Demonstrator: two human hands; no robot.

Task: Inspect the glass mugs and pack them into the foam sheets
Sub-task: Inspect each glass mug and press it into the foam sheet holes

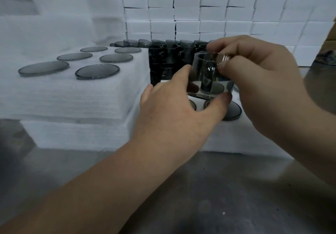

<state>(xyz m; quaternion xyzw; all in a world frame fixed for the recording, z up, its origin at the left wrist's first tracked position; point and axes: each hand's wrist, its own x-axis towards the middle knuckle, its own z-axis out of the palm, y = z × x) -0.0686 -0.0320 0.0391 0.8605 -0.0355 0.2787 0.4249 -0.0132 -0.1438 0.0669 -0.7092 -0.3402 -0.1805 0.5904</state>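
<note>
A smoky grey glass mug point(206, 75) is held upright in both hands, just above a low white foam sheet point(241, 139). My left hand point(174, 110) wraps its side and base from the left. Fingers of my right hand point(258, 81) pinch its rim and handle side from the right. Under the mug, the round bases of two packed mugs point(234, 111) show in that sheet. A taller foam stack point(72, 95) at left holds several mugs sunk in, only their grey round bases point(97, 71) visible.
A crowd of dark loose mugs point(169, 51) stands behind the foam, against a wall of stacked white boxes point(200, 11). A grey metal table point(209, 197) fills the foreground. A brown carton edge point(331, 28) shows at far right.
</note>
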